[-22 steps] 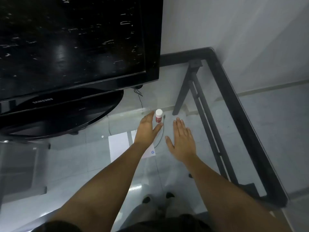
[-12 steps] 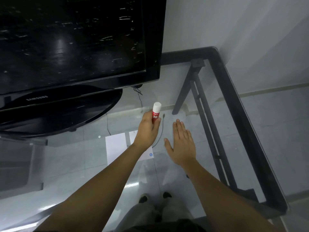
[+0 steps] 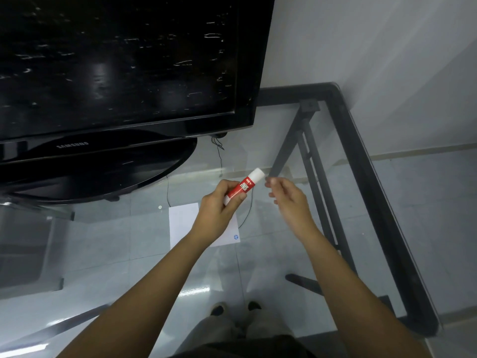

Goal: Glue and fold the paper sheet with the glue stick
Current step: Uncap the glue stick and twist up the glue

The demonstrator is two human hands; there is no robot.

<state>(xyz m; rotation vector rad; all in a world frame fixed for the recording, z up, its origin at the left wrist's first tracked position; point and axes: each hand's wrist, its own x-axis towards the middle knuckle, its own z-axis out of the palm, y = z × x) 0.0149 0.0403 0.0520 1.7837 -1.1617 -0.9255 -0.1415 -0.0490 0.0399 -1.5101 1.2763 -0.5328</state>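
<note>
My left hand [image 3: 219, 210] grips a red glue stick [image 3: 245, 186] with a white cap, tilted so the cap points up and to the right, lifted above the glass table. My right hand [image 3: 286, 200] is raised just right of the cap, fingertips curled close to it but apart from it, holding nothing. A white paper sheet [image 3: 183, 223] lies flat on the glass below my left hand, partly hidden by my wrist; a small blue logo shows at its near right corner.
A black television [image 3: 124, 63] on a glossy oval stand [image 3: 103, 171] fills the left and back. The glass table [image 3: 103, 254] has a black metal frame [image 3: 366, 182] along the right and back. A thin black cable [image 3: 247, 213] runs past the paper. My feet show through the glass.
My left hand picked the glue stick up from the glass and tilted it. My right hand lifted off the table and moved up toward the cap.
</note>
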